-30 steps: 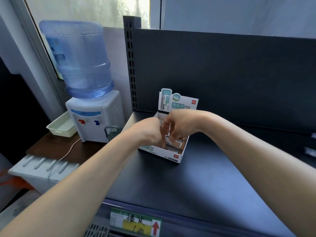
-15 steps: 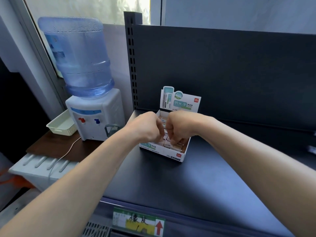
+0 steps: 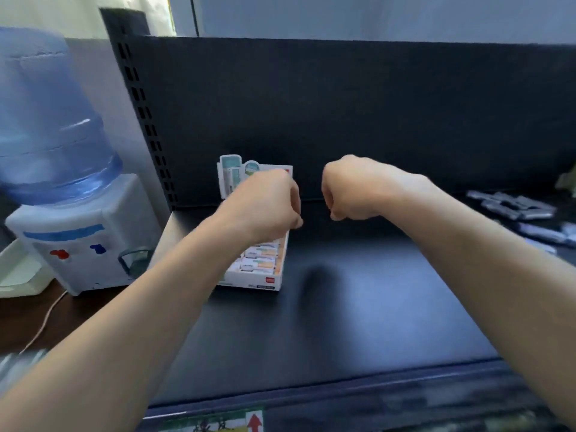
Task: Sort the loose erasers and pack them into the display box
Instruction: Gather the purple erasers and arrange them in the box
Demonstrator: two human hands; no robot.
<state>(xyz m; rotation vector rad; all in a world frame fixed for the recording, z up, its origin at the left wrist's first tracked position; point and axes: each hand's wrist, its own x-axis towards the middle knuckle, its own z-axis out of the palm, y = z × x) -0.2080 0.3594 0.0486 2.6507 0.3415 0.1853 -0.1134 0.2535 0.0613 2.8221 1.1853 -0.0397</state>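
Observation:
A white display box [image 3: 253, 280] with a printed header card stands on the dark shelf [image 3: 358, 313] near its left end. Rows of wrapped erasers [image 3: 258, 262] lie packed in its front part. My left hand [image 3: 265, 207] hovers over the box's back half with fingers curled down by the right wall; the fingertips are hidden, so any hold is unclear. My right hand [image 3: 355, 188] is a loose fist in the air just right of the box, with nothing visible in it. Loose dark-wrapped erasers [image 3: 514, 207] lie in a blurred heap at the shelf's far right.
A water dispenser [image 3: 78, 241] with a blue bottle stands left of the shelf on a brown table, beside a pale basket [image 3: 15, 275]. The dark back panel [image 3: 343, 120] closes the shelf behind. A price label [image 3: 218, 424] sits on the front edge.
My right hand has come out of the box and moved right. My left hand stays over the box. The view has swung right, bringing the loose erasers into sight.

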